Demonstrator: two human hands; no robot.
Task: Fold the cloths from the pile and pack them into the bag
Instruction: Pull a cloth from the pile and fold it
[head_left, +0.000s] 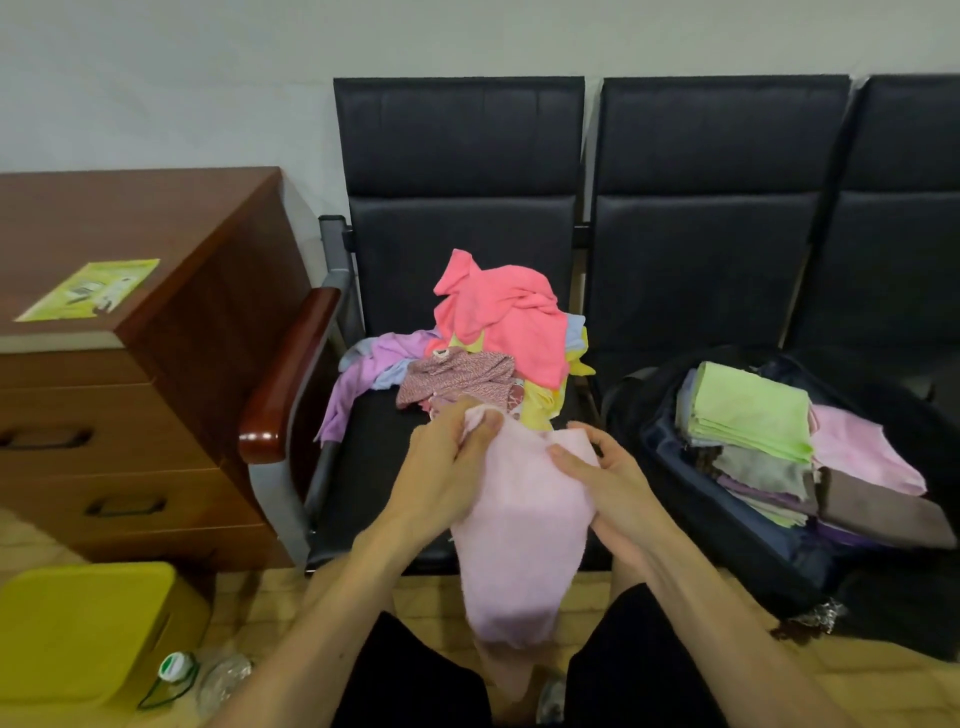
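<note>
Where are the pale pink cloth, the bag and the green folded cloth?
pale pink cloth (524, 530): head view, middle of hanging part.
bag (675, 467): head view, dark near rim.
green folded cloth (748, 410): head view, top face.

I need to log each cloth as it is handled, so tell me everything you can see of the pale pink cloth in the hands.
The pale pink cloth looks soft and fleecy, plain, without print. It hangs unfolded in front of the seat, its lower end drooping between the person's knees. The left hand grips its bunched top corner; the right hand pinches the upper edge opposite. Its top sits just before the pile.
</note>
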